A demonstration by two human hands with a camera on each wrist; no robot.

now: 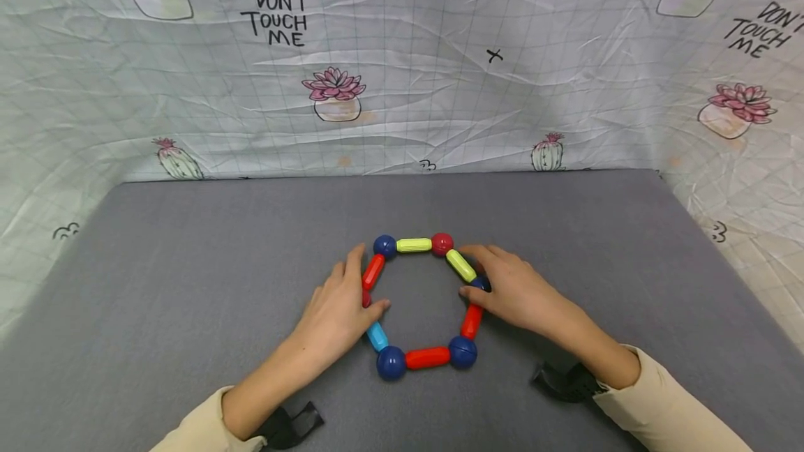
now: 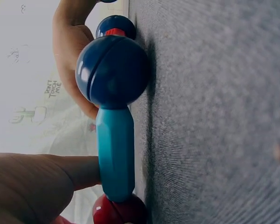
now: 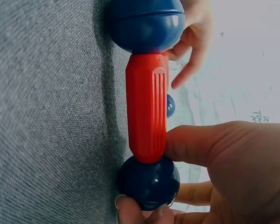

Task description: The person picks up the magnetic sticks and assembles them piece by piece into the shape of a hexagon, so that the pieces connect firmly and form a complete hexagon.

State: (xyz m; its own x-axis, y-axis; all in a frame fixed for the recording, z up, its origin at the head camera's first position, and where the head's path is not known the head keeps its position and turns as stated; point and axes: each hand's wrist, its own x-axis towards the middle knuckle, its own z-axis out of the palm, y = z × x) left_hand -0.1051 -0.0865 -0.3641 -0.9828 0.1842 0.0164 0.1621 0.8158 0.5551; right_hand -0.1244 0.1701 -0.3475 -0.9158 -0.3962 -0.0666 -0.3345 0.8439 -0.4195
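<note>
A six-sided ring of magnetic rods and balls lies on the grey table. My left hand holds the red ball at the ring's left corner, thumb inside and fingers outside. In the left wrist view, the light-blue rod runs from that red ball to a blue ball. At the right corner, my right hand grips a blue ball, fingertips around its outer side. A red rod joins it to another blue ball. Yellow-green rods meet at a red ball on the far side.
The ring's near side is a red rod between two blue balls. A printed cloth hangs behind and beside the grey table. Black wrist straps show by both sleeves.
</note>
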